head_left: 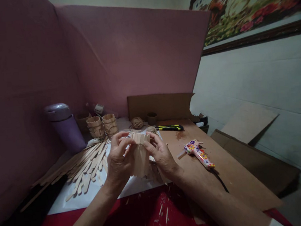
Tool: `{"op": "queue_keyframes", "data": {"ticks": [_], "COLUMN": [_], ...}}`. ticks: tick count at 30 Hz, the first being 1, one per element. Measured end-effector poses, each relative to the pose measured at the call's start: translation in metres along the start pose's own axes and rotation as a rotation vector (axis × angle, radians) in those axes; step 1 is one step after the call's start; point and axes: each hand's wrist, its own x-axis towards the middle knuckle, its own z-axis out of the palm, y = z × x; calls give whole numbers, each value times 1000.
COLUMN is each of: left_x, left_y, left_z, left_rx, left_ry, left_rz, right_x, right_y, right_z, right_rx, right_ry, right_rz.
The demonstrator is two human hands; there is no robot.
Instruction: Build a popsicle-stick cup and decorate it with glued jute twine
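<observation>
Dim rm here, light low: mauve panels (139, 50) close off the L side & back, a pale wall (258, 70) runs along R w/ a dark-framed floral painting (257, 6) up high, and there, lower down nr that wall, a brown cardboard sheet (261, 162).

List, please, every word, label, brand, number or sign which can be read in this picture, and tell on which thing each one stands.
There is no text that can be read.
Wooden-stick piece: no lettering shows.
Yellow-and-black cutter: any print is too small to read.
Flowered glue gun: flower pattern, no readable words.
Purple bottle: no readable label.
</observation>
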Motion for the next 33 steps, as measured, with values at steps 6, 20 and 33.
{"op": "queue_keyframes", "data": {"ticks": [6, 20, 33], "left_x": [-1, 4, 7], "left_y": [0, -5, -21], "left_z": [1, 3, 2], "left_rx": [45, -353, -311], "left_ry": [13, 100, -12], "left_rz": [17, -292, -515], "right_x": [-1, 2, 4], "right_y": [1, 6, 13], "right_z": [-2, -10, -12], "right_rx": [-21, -65, -20], "right_ry": [7, -51, 10], "right_rz": [-18, -54, -5]}}
